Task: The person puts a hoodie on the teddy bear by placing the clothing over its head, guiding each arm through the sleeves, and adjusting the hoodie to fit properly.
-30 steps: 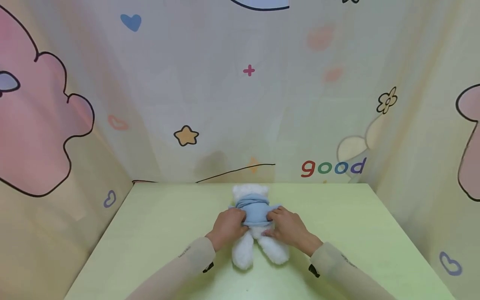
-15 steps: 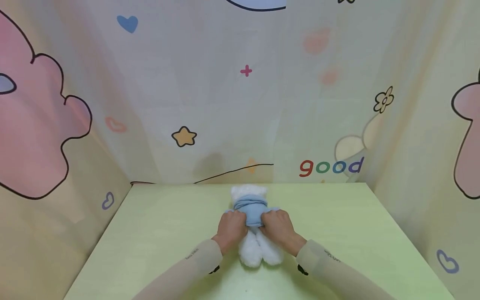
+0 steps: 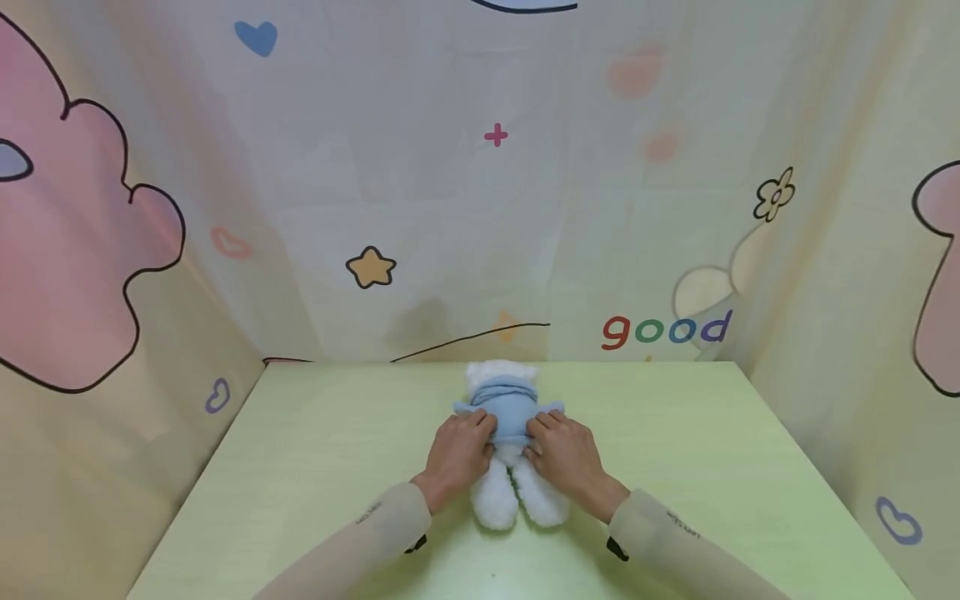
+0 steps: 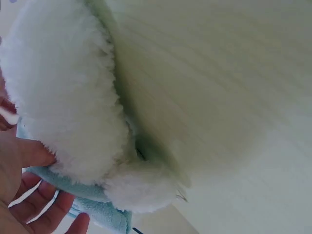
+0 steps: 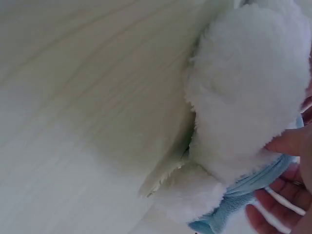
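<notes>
A white plush toy (image 3: 495, 497) lies on the table, its head toward the far edge and its legs toward me. It wears a light blue shirt (image 3: 513, 417) with both sleeves sticking out sideways. At the shirt's lower left side, my left hand (image 3: 456, 452) pinches the hem between thumb and fingers. My right hand (image 3: 572, 455) grips the hem on the other side in the same manner. In the left wrist view, the thumb lies against the fluffy leg (image 4: 68, 87), with the fingers by the blue cloth (image 4: 100, 212). No face shows on the toy.
The pale green table (image 3: 345, 450) ends at a printed curtain (image 3: 420, 183) just behind the toy's head. Further curtains (image 3: 855, 333) close in both sides. Light sleeves (image 3: 375, 533) cover both forearms.
Both hands first drew closer together and the legs closed up. Since then the hands have moved slightly forward and apart, the legs have parted, and the sleeves show more.
</notes>
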Motion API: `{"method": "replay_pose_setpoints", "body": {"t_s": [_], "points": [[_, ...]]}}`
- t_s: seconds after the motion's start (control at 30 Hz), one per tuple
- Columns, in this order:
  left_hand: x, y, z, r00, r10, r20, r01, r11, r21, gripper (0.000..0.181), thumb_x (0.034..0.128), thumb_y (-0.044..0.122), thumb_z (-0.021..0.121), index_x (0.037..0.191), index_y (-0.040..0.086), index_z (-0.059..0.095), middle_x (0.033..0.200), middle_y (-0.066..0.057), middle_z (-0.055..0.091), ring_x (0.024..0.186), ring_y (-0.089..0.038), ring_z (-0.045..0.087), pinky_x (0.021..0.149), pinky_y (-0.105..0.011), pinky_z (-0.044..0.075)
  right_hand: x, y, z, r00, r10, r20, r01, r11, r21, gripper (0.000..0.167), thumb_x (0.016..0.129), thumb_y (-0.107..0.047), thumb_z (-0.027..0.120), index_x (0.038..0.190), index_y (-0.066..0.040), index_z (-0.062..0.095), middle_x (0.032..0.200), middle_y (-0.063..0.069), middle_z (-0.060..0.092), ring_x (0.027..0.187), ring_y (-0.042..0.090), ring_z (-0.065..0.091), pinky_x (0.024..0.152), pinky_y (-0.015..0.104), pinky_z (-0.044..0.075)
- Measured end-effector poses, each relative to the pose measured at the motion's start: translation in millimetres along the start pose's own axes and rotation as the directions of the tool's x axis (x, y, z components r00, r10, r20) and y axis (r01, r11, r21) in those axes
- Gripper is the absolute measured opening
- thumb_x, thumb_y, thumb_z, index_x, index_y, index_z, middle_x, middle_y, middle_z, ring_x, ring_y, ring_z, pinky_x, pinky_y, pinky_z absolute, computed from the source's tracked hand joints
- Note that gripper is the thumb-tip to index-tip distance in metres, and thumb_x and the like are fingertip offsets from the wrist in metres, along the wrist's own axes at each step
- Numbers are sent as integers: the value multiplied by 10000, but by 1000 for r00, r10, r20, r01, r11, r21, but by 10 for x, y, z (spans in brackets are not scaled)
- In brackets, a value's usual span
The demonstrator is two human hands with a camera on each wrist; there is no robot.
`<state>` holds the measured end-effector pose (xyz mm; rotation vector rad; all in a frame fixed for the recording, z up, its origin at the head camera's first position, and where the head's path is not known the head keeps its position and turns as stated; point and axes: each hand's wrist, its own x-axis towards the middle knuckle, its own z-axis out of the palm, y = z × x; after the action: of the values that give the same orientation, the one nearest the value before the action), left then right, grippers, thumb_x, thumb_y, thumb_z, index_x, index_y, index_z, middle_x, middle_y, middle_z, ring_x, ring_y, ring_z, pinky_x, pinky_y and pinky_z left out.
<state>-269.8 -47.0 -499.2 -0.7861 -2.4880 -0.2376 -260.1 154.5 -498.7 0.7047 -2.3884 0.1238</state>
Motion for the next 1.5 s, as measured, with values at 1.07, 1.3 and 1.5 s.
{"method": "replay_pose_setpoints", "body": {"t_s": [1.07,1.3,1.5], "points": [[88,-303,-306,969,-200,146,242,893,-379,121,916,185,595,1015,124,626,1012,-28,634,879,-164,621,672,-285,490,174,387,-174,912,335,236,-401,849,345,212,849,-126,644,1059,-97,635,1032,70,655,913,252,653,738,399,516],[179,-166,-339,958,-172,229,260,859,-440,266,941,256,599,1183,151,635,1221,-17,597,1089,-211,588,807,-363,509,78,596,-98,720,355,597,-641,669,375,410,904,-211,672,1263,-62,539,1153,183,660,874,256,679,721,392,540],[254,-90,-244,952,-165,256,260,881,-396,274,933,295,642,1179,176,627,1246,-35,563,1121,-257,530,757,-372,500,72,599,87,720,329,610,-686,467,558,290,941,-106,638,1207,-55,534,1217,220,580,894,250,694,748,386,590]]}}
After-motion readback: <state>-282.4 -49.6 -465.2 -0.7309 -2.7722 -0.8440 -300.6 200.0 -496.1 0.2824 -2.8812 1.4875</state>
